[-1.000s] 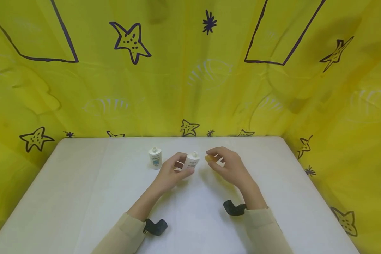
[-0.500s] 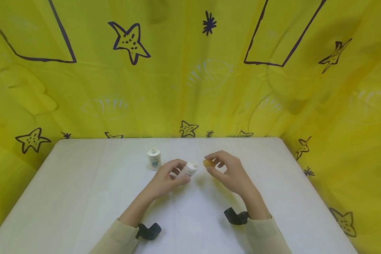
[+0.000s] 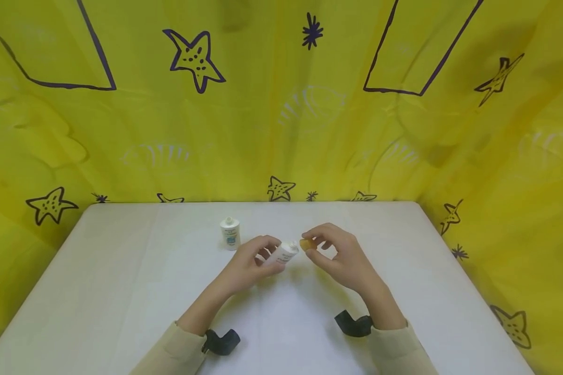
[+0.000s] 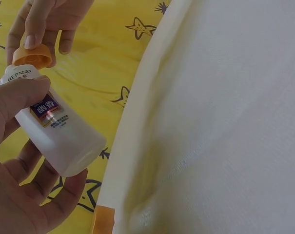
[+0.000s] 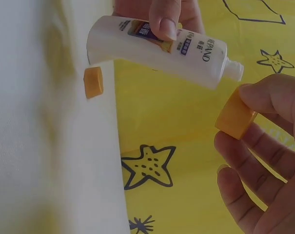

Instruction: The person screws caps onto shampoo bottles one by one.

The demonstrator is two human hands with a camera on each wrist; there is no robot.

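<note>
"How many of each?"
"Two bottles and two hands, near the head view's centre."
"Caps?"
"Two orange caps: right and upper left of the right wrist frame."

White bottle (uncapped) tilts beside an orange cap, seemingly apart.

reads "repand" in dark capitals near the neck of the tilted bottle, with chinese characters, 香 among them, on its purple label and finer print too small to make out. carries lettering too small to read on the upright bottle.
</note>
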